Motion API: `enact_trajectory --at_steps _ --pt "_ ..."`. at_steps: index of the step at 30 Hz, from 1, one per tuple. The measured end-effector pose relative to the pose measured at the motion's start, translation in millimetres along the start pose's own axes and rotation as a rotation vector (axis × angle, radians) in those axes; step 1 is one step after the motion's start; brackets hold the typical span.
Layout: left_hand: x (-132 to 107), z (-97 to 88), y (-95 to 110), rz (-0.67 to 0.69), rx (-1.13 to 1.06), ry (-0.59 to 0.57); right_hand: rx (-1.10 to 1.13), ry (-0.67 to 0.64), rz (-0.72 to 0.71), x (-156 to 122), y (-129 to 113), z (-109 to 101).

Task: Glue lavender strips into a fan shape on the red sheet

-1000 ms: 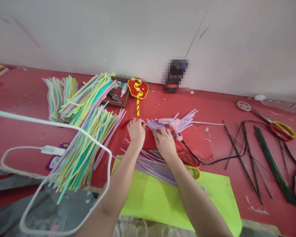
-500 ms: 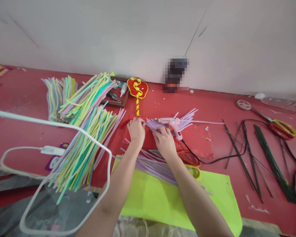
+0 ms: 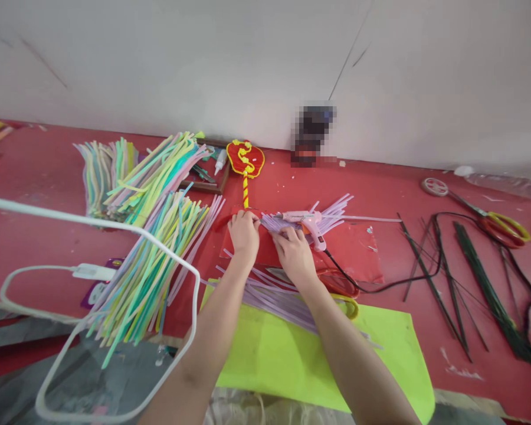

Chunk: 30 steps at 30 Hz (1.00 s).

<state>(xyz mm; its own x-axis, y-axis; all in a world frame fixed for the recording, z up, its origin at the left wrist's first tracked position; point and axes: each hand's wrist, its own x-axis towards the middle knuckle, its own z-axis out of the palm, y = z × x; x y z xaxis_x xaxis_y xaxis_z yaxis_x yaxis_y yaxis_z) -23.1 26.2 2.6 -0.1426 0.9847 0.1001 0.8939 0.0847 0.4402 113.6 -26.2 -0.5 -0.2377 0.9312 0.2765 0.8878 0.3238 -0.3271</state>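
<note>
My left hand [image 3: 244, 235] is closed in a pinch beside the left end of a bundle of light-purple pipe cleaners [image 3: 338, 211]. Whatever lies between its fingertips is too small to make out. My right hand [image 3: 295, 252] has its fingers curled and pressed on the near side of that bundle. A pink glue gun [image 3: 310, 223] lies across the bundle, its nozzle pointing left toward my left hand. Under both hands is a red sheet [image 3: 349, 260]. More purple pipe cleaners [image 3: 278, 304] and red-handled scissors [image 3: 343, 283] lie partly hidden beneath my right forearm.
Pastel pipe cleaners [image 3: 150, 265] are heaped at left, behind a white tube frame [image 3: 197, 307]. A red-and-yellow fan-shaped piece [image 3: 245, 159] stands behind my left hand. Dark green stems [image 3: 482, 283], a black cord [image 3: 442, 215] and yellow-and-red scissors [image 3: 504, 229] lie at right. A lime sheet [image 3: 380, 360] covers the front edge.
The view has shifted very slightly. Both hands, the glue gun and the purple bundle keep nearly the same places.
</note>
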Motion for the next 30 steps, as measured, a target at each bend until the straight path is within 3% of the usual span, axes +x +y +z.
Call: enact_trajectory --at_steps 16,30 --pt "2.1 -4.9 -1.6 0.076 -0.004 -0.025 -0.031 -0.034 0.015 0.1 -1.3 -1.6" --pt "0.5 -7.7 1.8 0.026 0.041 -0.050 -0.008 -0.032 0.021 -0.2 -0.4 -0.2"
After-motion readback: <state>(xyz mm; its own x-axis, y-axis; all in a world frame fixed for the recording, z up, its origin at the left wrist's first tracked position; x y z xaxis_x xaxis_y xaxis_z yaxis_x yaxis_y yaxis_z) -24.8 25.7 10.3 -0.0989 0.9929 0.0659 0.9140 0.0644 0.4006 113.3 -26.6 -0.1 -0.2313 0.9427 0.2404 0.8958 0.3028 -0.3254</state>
